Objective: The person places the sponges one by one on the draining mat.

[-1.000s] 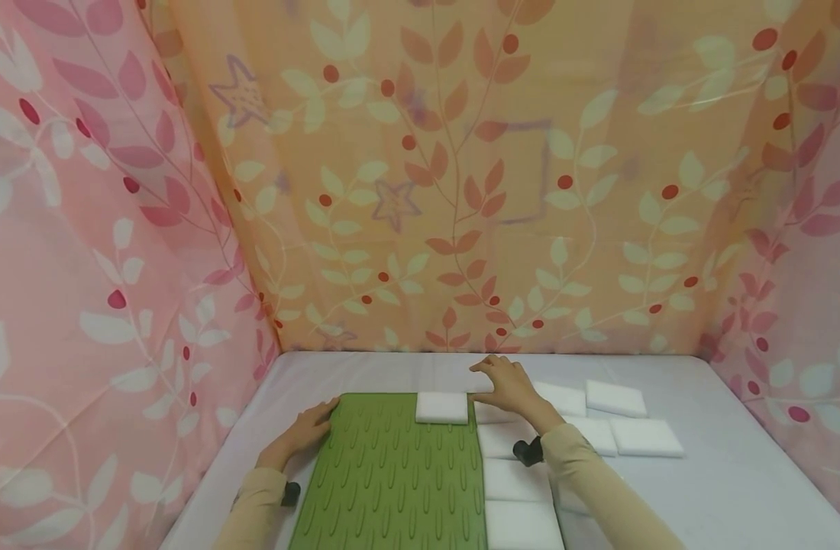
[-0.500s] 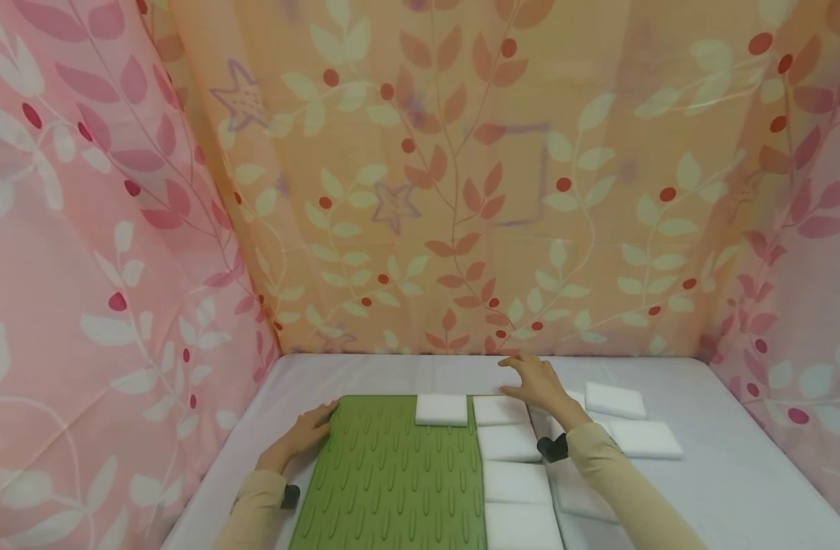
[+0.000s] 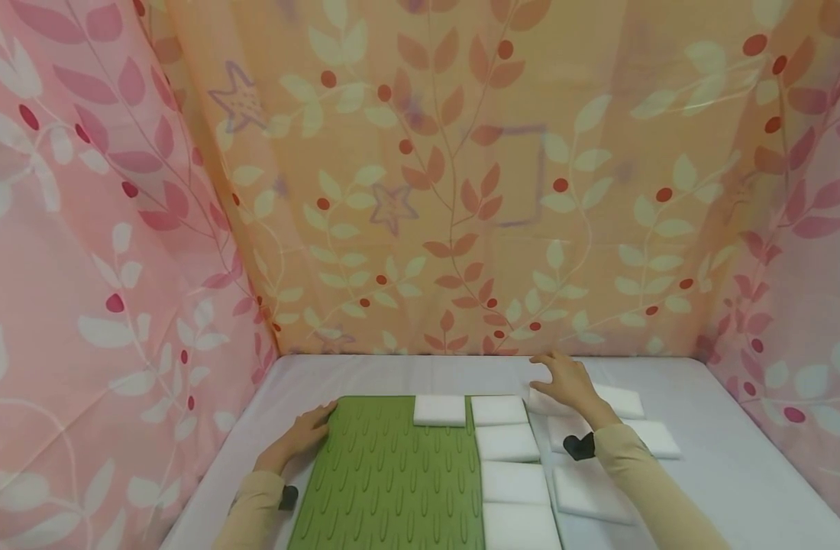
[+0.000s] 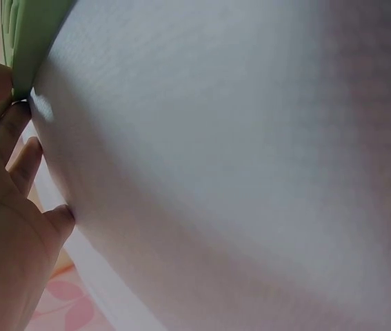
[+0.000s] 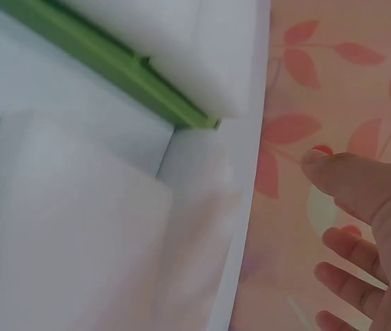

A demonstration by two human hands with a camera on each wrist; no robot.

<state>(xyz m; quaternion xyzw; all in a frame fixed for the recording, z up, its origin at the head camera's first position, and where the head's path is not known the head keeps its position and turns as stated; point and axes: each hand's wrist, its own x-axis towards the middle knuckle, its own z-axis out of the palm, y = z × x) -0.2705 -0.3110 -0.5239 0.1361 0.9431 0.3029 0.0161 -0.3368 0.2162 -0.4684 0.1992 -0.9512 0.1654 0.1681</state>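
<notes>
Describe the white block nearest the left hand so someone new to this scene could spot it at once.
Find the large green mat on the white table. At its far edge lies a flat white block, just left of the column of white blocks on the mat's right side. It is the only one visible on the mat outside that column.

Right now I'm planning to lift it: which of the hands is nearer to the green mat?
The left hand: it touches the green mat at its far left corner. The right hand hovers apart, to the right of the mat's far right corner.
</notes>
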